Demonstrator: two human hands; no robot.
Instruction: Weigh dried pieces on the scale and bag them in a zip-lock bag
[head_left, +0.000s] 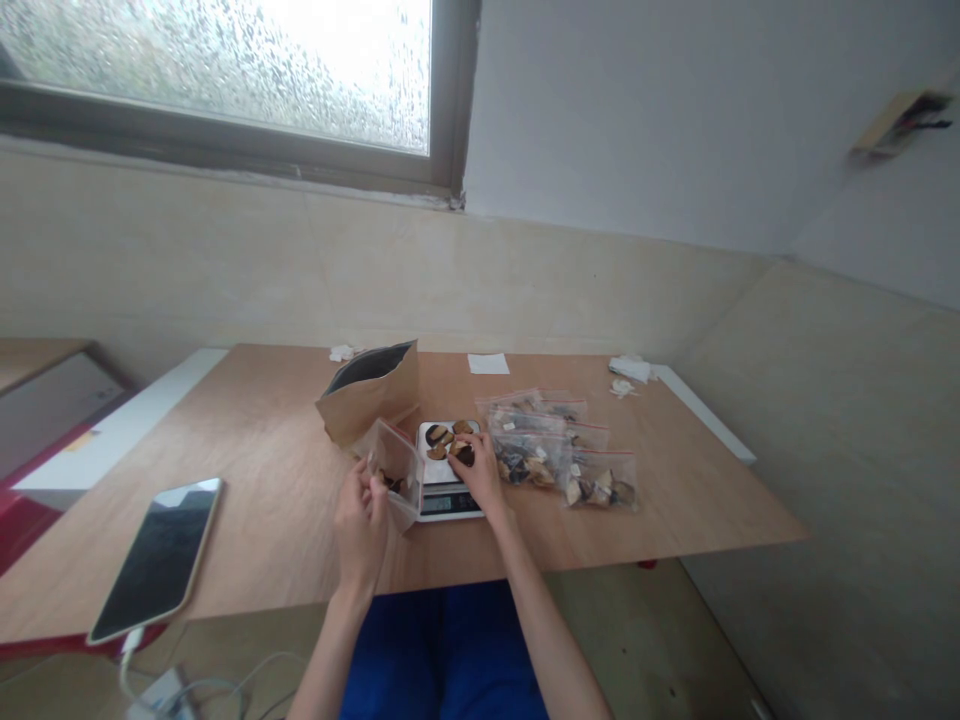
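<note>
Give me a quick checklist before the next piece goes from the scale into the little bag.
1. Clear zip bag held open by the left hand: ok, mouth faces the scale.
2. Right hand on a piece on the scale: ok, fingers rest on the dark slices.
3. Scale display readable: cannot tell, too small.
4. Brown paper bag standing clear behind the scale: ok.
5. Filled bags out of the way: ok, laid to the right.
6. Phone safe on the table: not ok, near the front edge.

Brown paper bag [371,400]; white scale [444,480]; black phone [161,558]
</note>
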